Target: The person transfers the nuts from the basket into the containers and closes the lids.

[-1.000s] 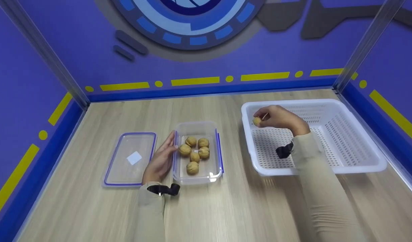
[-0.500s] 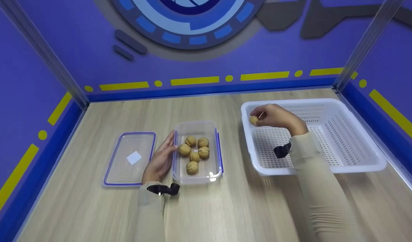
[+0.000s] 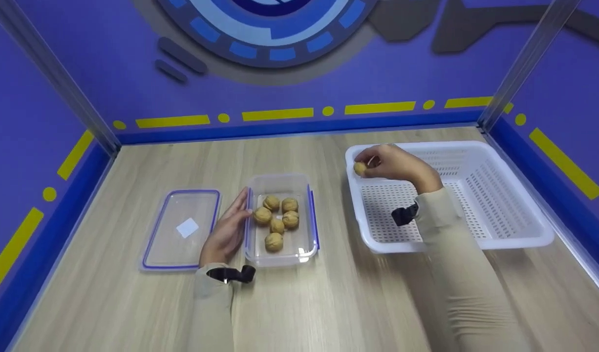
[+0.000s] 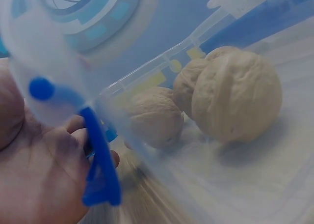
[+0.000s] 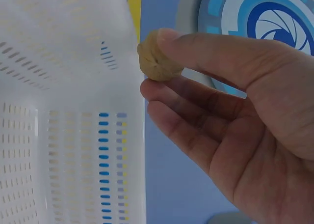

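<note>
My right hand point(image 3: 387, 164) pinches a walnut point(image 3: 360, 168) between thumb and fingertips over the near-left corner of the white perforated basket point(image 3: 504, 215); the right wrist view shows the same walnut point(image 5: 156, 63) against the basket wall point(image 5: 68, 111). My left hand point(image 3: 226, 230) lies with straight fingers against the left side of a clear plastic container point(image 3: 280, 254) with blue clips, which holds several walnuts point(image 3: 275, 222). The left wrist view shows walnuts point(image 4: 235, 98) through the container wall, a blue clip point(image 4: 100, 160) and my palm point(image 4: 39, 175).
The container's clear lid point(image 3: 180, 230) with a blue rim lies flat on the wooden table to the left of my left hand. Purple walls with yellow markings close the table on three sides. The basket bottom point(image 3: 392, 215) holds nothing visible.
My right hand has moved the walnut a little to the left, towards the basket's left rim. The left hand has stayed against the container.
</note>
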Demonstrator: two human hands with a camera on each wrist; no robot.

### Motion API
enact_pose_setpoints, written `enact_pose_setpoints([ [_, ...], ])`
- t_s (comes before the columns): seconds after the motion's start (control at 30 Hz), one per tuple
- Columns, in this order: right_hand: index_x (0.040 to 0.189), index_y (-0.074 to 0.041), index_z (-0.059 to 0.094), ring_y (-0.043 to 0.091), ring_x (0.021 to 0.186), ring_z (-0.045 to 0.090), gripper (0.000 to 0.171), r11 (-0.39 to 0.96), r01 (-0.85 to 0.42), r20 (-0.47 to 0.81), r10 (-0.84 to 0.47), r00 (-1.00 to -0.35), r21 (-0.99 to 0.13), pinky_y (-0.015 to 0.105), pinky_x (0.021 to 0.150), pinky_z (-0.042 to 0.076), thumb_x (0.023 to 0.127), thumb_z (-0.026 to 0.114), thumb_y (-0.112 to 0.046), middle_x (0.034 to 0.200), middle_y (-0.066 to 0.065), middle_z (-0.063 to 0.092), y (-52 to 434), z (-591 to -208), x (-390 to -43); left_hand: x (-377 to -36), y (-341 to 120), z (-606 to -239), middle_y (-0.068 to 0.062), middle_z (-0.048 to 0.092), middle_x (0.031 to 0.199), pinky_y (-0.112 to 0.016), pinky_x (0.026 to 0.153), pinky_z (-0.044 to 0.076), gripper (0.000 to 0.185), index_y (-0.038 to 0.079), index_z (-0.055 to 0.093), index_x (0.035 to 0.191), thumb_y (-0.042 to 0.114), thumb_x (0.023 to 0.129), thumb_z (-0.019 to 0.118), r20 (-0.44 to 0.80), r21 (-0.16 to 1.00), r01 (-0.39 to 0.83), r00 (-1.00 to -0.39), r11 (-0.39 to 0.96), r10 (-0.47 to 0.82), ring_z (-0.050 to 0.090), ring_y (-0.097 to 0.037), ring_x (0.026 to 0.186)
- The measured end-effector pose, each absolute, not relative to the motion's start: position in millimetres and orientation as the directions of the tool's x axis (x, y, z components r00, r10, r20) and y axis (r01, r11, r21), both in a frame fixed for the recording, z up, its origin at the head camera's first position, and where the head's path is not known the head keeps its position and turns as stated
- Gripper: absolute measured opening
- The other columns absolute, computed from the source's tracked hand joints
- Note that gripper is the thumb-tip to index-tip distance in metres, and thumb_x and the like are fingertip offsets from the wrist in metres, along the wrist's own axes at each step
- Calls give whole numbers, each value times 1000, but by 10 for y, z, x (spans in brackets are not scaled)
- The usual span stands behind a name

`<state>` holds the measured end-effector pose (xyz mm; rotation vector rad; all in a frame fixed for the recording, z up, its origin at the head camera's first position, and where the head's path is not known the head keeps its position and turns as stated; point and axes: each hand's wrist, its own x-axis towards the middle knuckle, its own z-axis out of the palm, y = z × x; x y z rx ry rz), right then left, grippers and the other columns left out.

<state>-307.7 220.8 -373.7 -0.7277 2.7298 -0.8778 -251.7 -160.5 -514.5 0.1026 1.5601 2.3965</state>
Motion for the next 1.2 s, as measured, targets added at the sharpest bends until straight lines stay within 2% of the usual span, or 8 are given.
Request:
enact_pose_setpoints([
  [0.27,116,-1,67,29,98,66,32,688,-436,-11,-542,-841,-580,43,88,55,85,70,-7,108,15,70,1944,-3624,-3034,-2495,-1639,-5108,2,-4,163,-33,122,-7,71,17,10,155,-3,94,40,-97,898,-207,-954,-387,284,-10,-15,149],
  [0.47,116,1,67,28,97,66,33,657,-498,25,-590,-807,-566,42,87,55,83,69,-5,108,15,69,1716,-3591,-2987,-2499,-1645,-5133,-2,-4,163,-32,121,-8,70,10,9,155,-5,93,38,-72,913,-173,-960,-370,271,-11,-16,149],
  [0.73,115,3,67,30,95,67,33,615,-551,28,-653,-757,-564,39,83,57,82,67,-2,108,17,69,1383,-3623,-2965,-2487,-1677,-5150,-1,-4,163,-30,121,-9,69,11,8,155,-4,94,38,-76,910,-176,-961,-376,265,-11,-15,149],
  [1.2,105,1,70,26,91,69,25,577,-630,4,-736,-677,-520,34,83,57,82,64,-1,103,14,71,962,-3753,-2964,-2534,-1603,-5125,-3,-4,163,-33,122,-7,71,10,11,154,-5,92,41,-69,916,-164,-963,-367,260,-11,-18,149],
])
